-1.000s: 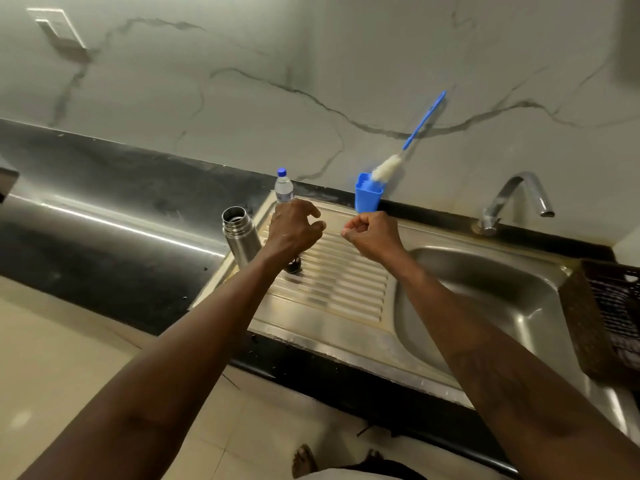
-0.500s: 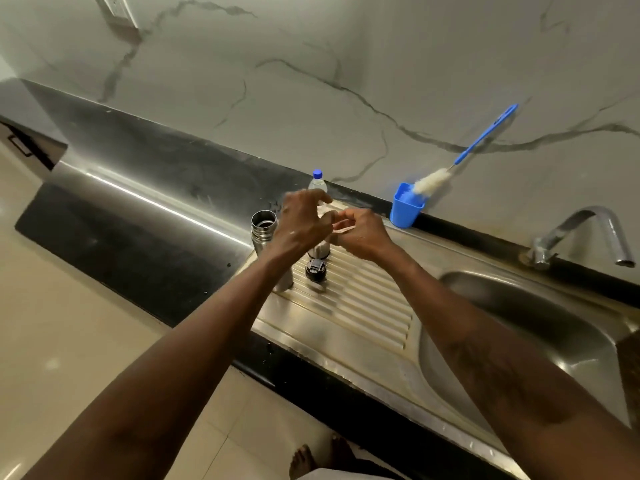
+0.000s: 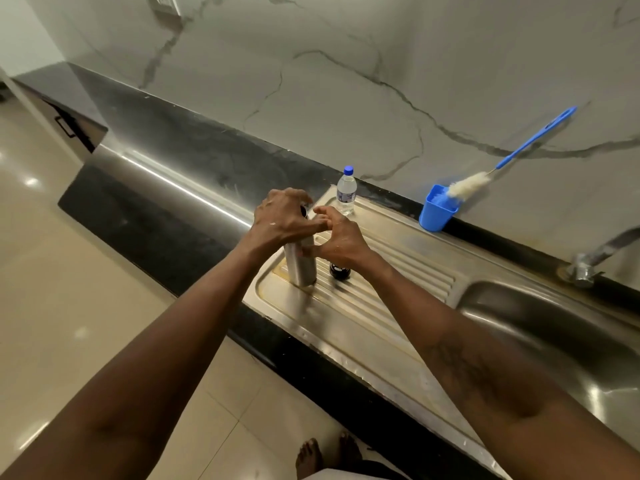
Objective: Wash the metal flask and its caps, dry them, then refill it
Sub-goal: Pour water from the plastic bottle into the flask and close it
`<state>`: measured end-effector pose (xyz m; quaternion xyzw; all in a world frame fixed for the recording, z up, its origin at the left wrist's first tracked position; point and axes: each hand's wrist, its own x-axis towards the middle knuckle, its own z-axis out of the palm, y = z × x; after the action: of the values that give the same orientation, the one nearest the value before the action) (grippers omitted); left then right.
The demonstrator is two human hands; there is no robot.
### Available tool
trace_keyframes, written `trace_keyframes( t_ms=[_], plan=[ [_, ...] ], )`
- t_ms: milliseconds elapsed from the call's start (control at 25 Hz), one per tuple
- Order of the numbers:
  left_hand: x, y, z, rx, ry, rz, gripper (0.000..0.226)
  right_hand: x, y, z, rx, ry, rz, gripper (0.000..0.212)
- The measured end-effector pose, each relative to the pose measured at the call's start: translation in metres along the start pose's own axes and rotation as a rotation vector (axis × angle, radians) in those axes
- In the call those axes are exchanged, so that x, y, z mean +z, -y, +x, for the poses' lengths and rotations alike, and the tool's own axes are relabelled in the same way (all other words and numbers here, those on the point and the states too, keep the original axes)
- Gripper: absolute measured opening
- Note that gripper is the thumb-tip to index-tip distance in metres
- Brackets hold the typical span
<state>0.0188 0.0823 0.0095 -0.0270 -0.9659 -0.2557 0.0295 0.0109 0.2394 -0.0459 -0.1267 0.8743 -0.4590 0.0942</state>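
1. A grey-veined marble wall [image 3: 346, 81] rises behind a black counter [image 3: 180, 161]. A steel draining board [image 3: 381, 306] is set into the counter.
2. The metal flask [image 3: 300, 263] stands upright at the left end of the draining board, close to its front corner.
3. The left hand [image 3: 280, 223] sits over the top of the flask. Its fingers are curled down around the neck and hide most of the mouth.
4. The right hand [image 3: 337, 240] is just to the right of the flask, thumb raised and fingers bent against the upper side. I cannot tell whether it grips the flask or pinches something small.
5. A black cap [image 3: 340, 272] lies on the ribbed board just beside the flask's base, partly under the right hand.
6. A small clear water bottle [image 3: 346, 192] with a blue lid stands upright behind the hands, near the back edge of the board.
7. Further right, by the wall, a blue cup [image 3: 437, 211] holds a bottle brush [image 3: 467, 187]. Its blue handle leans against the marble.
8. The sink [image 3: 554, 327] lies to the right of the board, with a tap [image 3: 588, 263] at its back rim.
9. The floor [image 3: 52, 306] is beige tile, and bare feet [image 3: 310, 457] show at the bottom edge.
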Motion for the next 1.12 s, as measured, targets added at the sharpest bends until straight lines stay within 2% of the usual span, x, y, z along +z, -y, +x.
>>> trace_keyframes(
  t_ms=[80, 120, 240, 360, 560, 760, 1000, 1120],
  plan=[
    [0.001, 0.011, -0.004, -0.036, 0.037, -0.028, 0.076, 0.012, 0.0, 0.005, 0.007, 0.023, 0.007, 0.104],
    [0.002, 0.014, -0.006, -0.037, 0.043, -0.046, 0.075, 0.017, 0.0, 0.007, -0.008, 0.031, -0.005, 0.102],
    [0.0, 0.019, -0.005, -0.032, 0.032, -0.069, 0.076, 0.029, 0.001, 0.01, -0.057, -0.012, -0.051, 0.081],
    [-0.007, 0.012, -0.001, 0.01, 0.054, -0.074, 0.076, 0.022, -0.001, 0.005, -0.087, -0.064, -0.037, 0.072],
    [-0.021, -0.029, 0.016, 0.096, 0.094, -0.101, 0.07, -0.025, -0.004, -0.015, -0.191, -0.155, 0.061, 0.056],
    [0.001, -0.082, 0.03, 0.229, 0.109, -0.164, 0.071, -0.087, -0.027, -0.042, -0.164, -0.195, 0.094, 0.049],
    [0.056, -0.132, 0.038, 0.37, 0.209, -0.247, 0.066, -0.134, -0.077, -0.076, -0.029, -0.353, 0.1, 0.061],
    [0.083, -0.146, 0.043, 0.406, 0.268, -0.301, 0.075, -0.149, -0.099, -0.088, 0.01, -0.409, 0.106, 0.066]
  ],
)
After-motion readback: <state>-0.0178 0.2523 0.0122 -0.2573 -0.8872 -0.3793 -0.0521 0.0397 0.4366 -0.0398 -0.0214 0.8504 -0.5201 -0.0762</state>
